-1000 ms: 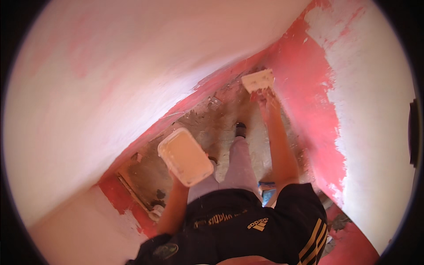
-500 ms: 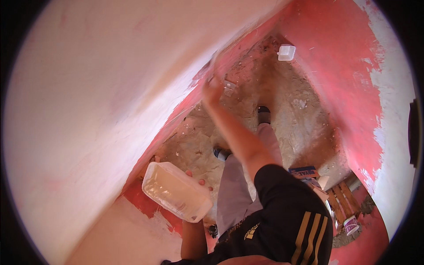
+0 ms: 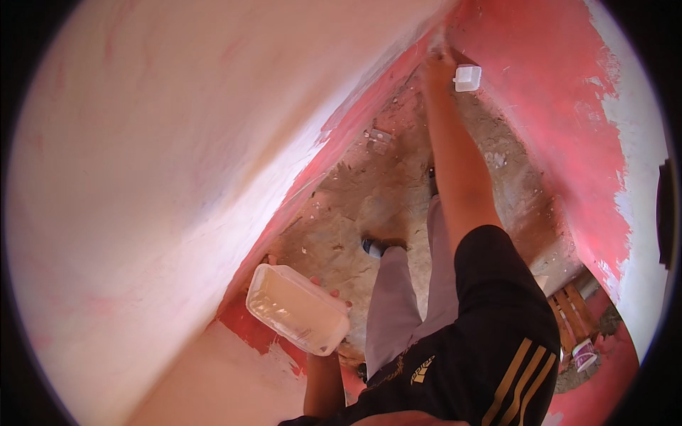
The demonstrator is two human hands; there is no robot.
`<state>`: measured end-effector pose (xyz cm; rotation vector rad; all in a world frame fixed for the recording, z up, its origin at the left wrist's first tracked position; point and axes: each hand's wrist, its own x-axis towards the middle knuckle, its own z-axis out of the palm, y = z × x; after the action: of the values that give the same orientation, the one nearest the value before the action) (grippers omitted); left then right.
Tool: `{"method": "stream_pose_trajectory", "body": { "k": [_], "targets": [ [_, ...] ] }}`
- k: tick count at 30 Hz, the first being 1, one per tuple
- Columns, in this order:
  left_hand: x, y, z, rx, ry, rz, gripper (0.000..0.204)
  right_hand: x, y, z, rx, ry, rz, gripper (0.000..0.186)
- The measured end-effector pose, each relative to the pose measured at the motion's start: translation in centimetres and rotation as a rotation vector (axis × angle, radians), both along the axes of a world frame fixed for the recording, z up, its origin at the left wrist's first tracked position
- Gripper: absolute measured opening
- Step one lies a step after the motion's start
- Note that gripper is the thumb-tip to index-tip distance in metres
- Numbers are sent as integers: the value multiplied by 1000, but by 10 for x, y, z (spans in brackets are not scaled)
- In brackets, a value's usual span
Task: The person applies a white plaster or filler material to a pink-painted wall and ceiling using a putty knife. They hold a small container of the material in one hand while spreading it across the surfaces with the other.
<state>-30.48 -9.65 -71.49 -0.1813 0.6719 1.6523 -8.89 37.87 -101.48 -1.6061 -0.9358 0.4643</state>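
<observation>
A translucent white plastic tub [image 3: 297,309] with a pale, creamy liquid in it is held low at the left, beside the wall. My left hand [image 3: 339,294] grips it from beneath and the far side; only some fingertips show past the rim. Stretched far forward, my right hand [image 3: 439,65] is at the pink wall strip [image 3: 398,62] near the far corner. Its fingers look closed, and a blurred pale shape extends just beyond them, too smeared to name.
A white plastic container [image 3: 467,78] sits in the far corner, right of my right hand. Flat clear plastic [image 3: 381,139] lies on the rough dirt floor [image 3: 334,213]. Wooden slats [image 3: 572,312] and a white-purple tub [image 3: 585,355] are at the right, by the partly pink wall [image 3: 561,113].
My right hand has moved forward and right along the wall toward the far corner. The tub stays in my left hand, and the whole view has shifted slightly.
</observation>
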Motion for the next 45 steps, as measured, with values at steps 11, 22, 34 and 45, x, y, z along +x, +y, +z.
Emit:
{"method": "stream_pose_trajectory", "body": {
  "k": [11,22,34,45],
  "targets": [
    [38,45,2,24,112,-109,72,-117,-238,34,-275,230,451,33],
    [67,65,-8,19,-4,-57,70,-23,-2,-23,-87,-71,-48,35],
    [18,8,-10,65,-54,-103,71,26,-100,-30,-202,17,273,27],
    [-78,-97,-43,-16,2,-57,75,-299,-353,-35,-455,427,487,30]
  ]
}}
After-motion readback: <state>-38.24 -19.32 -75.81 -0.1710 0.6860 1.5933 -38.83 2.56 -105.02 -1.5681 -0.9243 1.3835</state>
